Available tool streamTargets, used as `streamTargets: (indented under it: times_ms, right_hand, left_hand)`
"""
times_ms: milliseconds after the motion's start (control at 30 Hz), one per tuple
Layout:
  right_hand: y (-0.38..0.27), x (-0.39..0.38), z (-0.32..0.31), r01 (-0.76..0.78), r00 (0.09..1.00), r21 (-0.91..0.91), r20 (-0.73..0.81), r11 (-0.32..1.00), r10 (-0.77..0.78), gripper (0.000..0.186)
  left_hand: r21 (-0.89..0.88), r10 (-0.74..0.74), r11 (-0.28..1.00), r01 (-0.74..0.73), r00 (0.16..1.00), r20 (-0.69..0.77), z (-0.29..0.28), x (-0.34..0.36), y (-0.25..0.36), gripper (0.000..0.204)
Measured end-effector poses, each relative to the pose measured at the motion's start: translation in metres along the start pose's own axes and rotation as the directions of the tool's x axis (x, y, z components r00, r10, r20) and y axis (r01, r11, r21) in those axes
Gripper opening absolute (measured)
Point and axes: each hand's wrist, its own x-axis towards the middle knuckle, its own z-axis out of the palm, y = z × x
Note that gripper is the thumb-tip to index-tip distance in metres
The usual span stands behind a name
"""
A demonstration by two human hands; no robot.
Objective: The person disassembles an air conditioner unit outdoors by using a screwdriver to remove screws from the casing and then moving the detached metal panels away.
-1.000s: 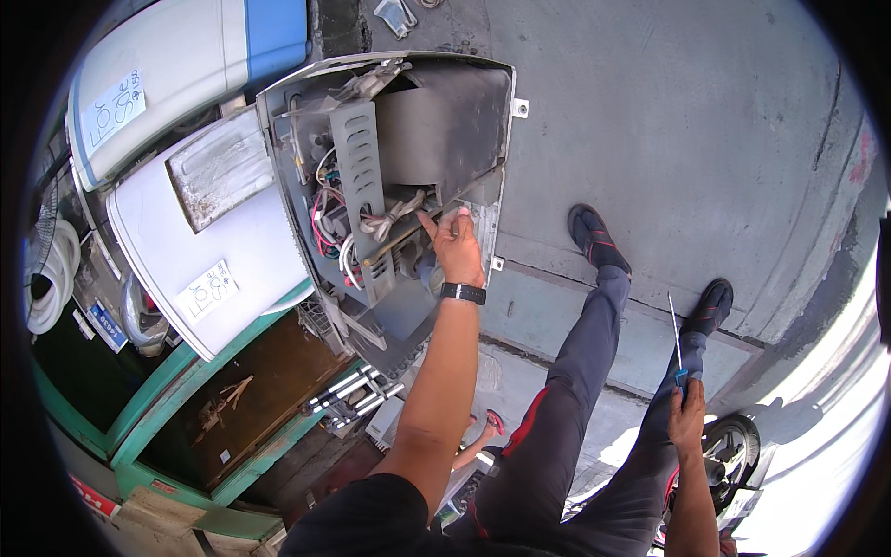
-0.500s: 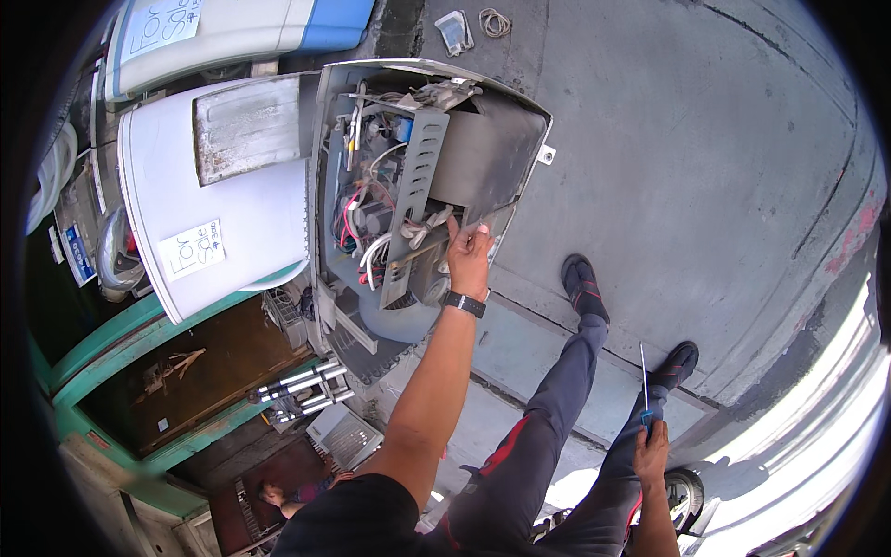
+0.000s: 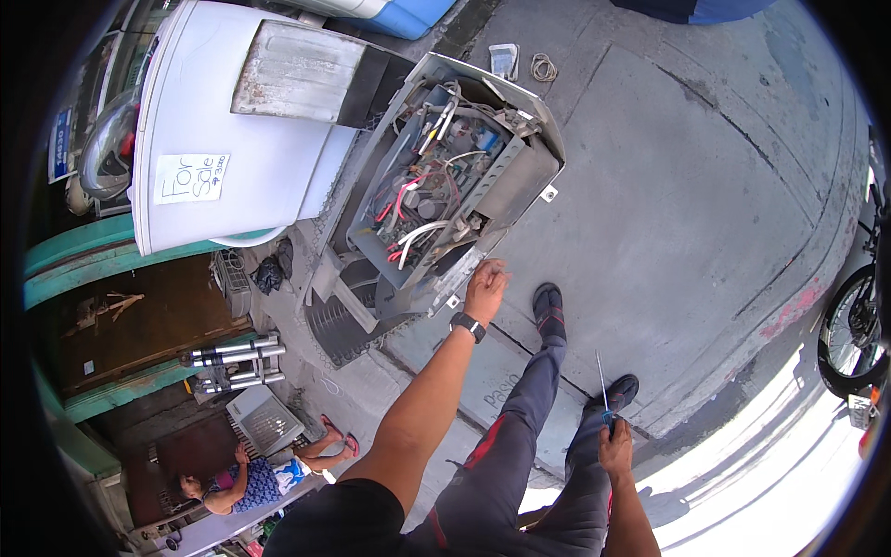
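Sheet metal and exposed wiring make up the opened appliance casing (image 3: pixel 445 186), which stands on the concrete pavement (image 3: pixel 687 204) beside a white washing machine (image 3: pixel 232 158), directly ahead of the person's feet. It is judged heavy and stiff as a whole, with thin, possibly sharp panel edges; the loose wires and small electrical parts inside are judged fragile and are better left untouched. Firm hold is judged best taken on the folded rim of the lower panel, not on the wiring.

The left hand (image 3: pixel 485 288) is stretched out just beside the casing's lower corner, its fingers loosely curled and half open; nothing is gripped, and whether the rim is touched cannot be told. The right hand (image 3: pixel 614 447) is closed around the blue handle of a thin screwdriver (image 3: pixel 602 390), whose shaft is pointed upward.

Compared with half a second ago, the left hand is seen withdrawn from inside the casing to its outer edge, and the casing's interior is shown more openly.
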Motion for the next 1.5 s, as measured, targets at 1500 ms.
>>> streamTargets:
  times_ms: [1500]
  right_hand:
    - [-0.265,0.020,-0.022,-0.419,0.901,0.566,0.354,0.710,0.250,0.028]
  left_hand:
    - [0.535,-0.133,0.753,0.382,0.886,-0.445,-0.192,0.019,0.102,0.046]
